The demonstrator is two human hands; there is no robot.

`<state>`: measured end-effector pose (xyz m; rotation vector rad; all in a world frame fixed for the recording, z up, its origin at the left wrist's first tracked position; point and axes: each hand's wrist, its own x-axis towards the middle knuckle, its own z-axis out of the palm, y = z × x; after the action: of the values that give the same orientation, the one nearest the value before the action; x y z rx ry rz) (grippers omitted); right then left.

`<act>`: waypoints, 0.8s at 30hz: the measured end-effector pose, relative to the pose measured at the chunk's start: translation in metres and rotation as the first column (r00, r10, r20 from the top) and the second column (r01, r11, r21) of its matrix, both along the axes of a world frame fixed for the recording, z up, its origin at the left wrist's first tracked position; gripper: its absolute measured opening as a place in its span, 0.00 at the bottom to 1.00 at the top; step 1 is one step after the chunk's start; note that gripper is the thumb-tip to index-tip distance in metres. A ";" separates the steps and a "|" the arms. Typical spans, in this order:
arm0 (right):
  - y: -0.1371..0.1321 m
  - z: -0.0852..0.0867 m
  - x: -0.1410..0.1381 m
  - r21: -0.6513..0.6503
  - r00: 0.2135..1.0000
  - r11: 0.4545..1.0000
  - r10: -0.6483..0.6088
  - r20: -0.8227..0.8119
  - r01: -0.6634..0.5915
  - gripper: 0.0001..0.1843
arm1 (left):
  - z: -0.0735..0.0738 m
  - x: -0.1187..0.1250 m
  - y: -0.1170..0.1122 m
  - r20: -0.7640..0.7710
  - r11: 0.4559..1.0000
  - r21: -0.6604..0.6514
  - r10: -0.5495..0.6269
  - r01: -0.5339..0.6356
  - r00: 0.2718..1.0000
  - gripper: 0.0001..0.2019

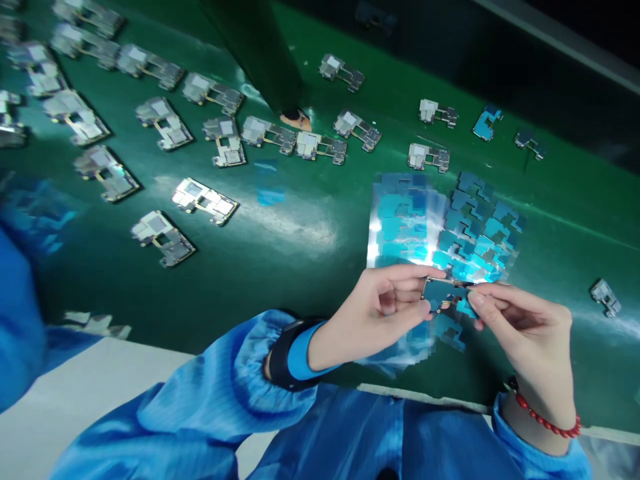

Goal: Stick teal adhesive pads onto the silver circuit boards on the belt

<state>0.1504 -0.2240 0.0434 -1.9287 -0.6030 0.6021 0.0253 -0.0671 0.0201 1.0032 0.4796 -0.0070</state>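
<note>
My left hand [376, 308] grips the left end of a small circuit board [437, 294] between thumb and fingers. At its other end, my right hand [527, 323] pinches the edge with thumb and forefinger. A dark blue layer covers the face of the board turned toward me, and a brighter blue piece of film [465, 308] shows by my right thumb. Whether that film is stuck down there cannot be made out. Beneath my hands lie clear sheets [373, 240] bearing rows of blue cut-out film pieces [467, 203].
Many grey circuit boards [163, 239] lie scattered over the green bench [280, 267], mostly left and far side. A dark post [265, 60] rises from the back. One board has blue film [486, 124]. Another person's blue sleeve [17, 320] is at far left.
</note>
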 end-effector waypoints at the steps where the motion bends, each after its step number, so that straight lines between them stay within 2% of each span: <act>1: 0.000 0.000 0.000 0.001 1.000 1.000 0.002 -0.002 -0.002 0.09 | 0.000 0.000 0.000 -0.002 1.000 0.008 0.001 -0.001 1.000 0.20; 14: -0.001 -0.002 0.000 -0.018 1.000 1.000 -0.009 0.001 0.009 0.06 | 0.002 0.002 0.000 0.003 0.999 -0.041 0.021 -0.021 1.000 0.17; 24: 0.000 -0.003 0.000 -0.031 1.000 0.999 -0.015 -0.004 0.015 0.03 | 0.004 0.002 0.002 -0.018 1.000 0.015 0.025 -0.025 1.000 0.15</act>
<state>0.1504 -0.2239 0.0406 -1.9592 -0.5795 0.6091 0.0274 -0.0652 0.0239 1.0118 0.5095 0.0098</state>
